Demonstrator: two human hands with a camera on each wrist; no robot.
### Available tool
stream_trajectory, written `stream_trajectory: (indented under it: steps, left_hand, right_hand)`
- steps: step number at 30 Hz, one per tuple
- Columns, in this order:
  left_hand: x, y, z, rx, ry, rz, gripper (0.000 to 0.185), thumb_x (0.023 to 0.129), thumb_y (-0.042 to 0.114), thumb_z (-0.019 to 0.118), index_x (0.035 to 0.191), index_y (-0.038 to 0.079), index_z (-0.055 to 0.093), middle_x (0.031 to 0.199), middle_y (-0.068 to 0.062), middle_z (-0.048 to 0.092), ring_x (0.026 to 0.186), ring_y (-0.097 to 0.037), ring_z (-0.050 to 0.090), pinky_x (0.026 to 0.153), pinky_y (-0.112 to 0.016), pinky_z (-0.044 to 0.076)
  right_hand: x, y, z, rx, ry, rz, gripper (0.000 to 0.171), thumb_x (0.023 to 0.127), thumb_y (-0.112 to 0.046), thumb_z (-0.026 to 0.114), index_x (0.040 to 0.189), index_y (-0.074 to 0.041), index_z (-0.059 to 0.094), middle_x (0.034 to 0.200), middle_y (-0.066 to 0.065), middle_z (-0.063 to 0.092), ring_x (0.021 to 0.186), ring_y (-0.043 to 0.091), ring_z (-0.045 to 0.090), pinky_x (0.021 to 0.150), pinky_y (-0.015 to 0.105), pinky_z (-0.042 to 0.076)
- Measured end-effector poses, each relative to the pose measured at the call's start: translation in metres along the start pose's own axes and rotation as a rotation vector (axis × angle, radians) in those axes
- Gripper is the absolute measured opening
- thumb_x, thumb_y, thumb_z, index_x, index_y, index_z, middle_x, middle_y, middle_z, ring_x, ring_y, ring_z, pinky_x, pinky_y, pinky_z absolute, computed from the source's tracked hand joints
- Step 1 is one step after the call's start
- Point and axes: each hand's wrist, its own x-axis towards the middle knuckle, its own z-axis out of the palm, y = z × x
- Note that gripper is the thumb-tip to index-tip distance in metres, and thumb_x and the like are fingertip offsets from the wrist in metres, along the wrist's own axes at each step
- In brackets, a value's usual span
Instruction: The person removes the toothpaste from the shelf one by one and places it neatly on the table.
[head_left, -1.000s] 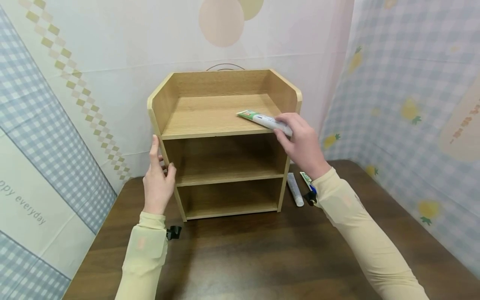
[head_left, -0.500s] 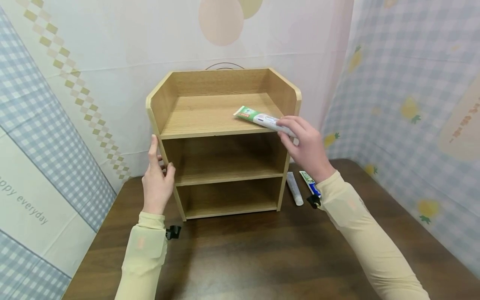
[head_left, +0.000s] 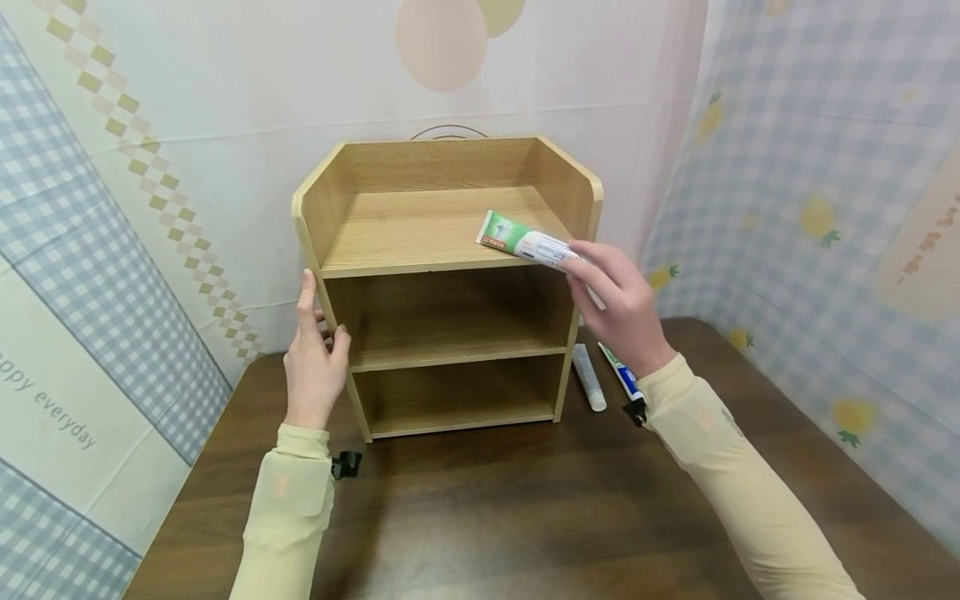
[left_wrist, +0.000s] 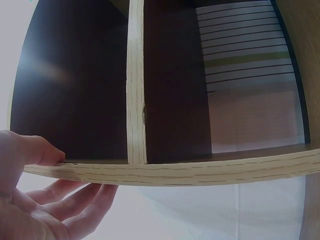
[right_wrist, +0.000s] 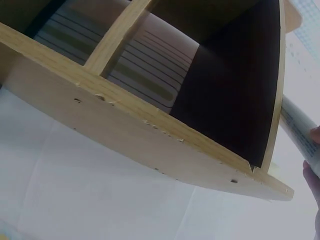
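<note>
My right hand [head_left: 618, 312] pinches 1 toothpaste tube [head_left: 528, 243] by its near end, long axis running up-left over the wooden shelf unit's [head_left: 442, 283] top tier, while my left hand [head_left: 315, 354] grips the unit's left panel.

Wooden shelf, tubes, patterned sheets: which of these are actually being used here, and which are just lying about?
In use:
wooden shelf, steadied by the left hand
green-and-white tube, held by the right hand

Lying about:
white tube on the table
green-and-blue tube
patterned backdrop
</note>
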Motion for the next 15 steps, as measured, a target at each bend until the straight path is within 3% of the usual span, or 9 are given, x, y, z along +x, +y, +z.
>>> stream_trajectory:
  steps: [8, 13, 15]
  left_hand:
    - [-0.001, -0.002, 0.002, 0.006, 0.009, 0.008, 0.077, 0.093, 0.008, 0.050, 0.155, 0.036, 0.013, 0.112, -0.025, 0.061, 0.088, -0.040, 0.064, 0.073, -0.053, 0.047]
    - [0.000, -0.003, 0.003, 0.009, 0.015, 0.014, 0.077, 0.093, 0.008, 0.050, 0.154, 0.037, 0.014, 0.111, -0.024, 0.062, 0.088, -0.040, 0.064, 0.073, -0.053, 0.046]
    - [0.000, -0.003, 0.003, 0.007, 0.016, 0.014, 0.077, 0.093, 0.008, 0.050, 0.154, 0.037, 0.014, 0.111, -0.024, 0.062, 0.087, -0.040, 0.064, 0.073, -0.052, 0.046]
  right_hand:
    - [-0.016, 0.000, -0.015, 0.026, 0.108, -0.053, 0.028, 0.076, 0.010, 0.072, 0.101, -0.004, 0.073, 0.107, 0.019, 0.070, 0.097, 0.034, 0.064, 0.100, 0.022, 0.045]
    - [-0.032, 0.000, -0.028, 0.026, 0.157, -0.082, 0.011, 0.088, -0.003, 0.066, 0.096, -0.002, 0.073, 0.103, 0.021, 0.069, 0.093, 0.037, 0.063, 0.101, 0.021, 0.044]
    - [-0.038, 0.000, -0.033, 0.024, 0.165, -0.092, 0.013, 0.092, -0.009, 0.063, 0.095, -0.001, 0.073, 0.102, 0.021, 0.070, 0.091, 0.037, 0.063, 0.101, 0.021, 0.044]
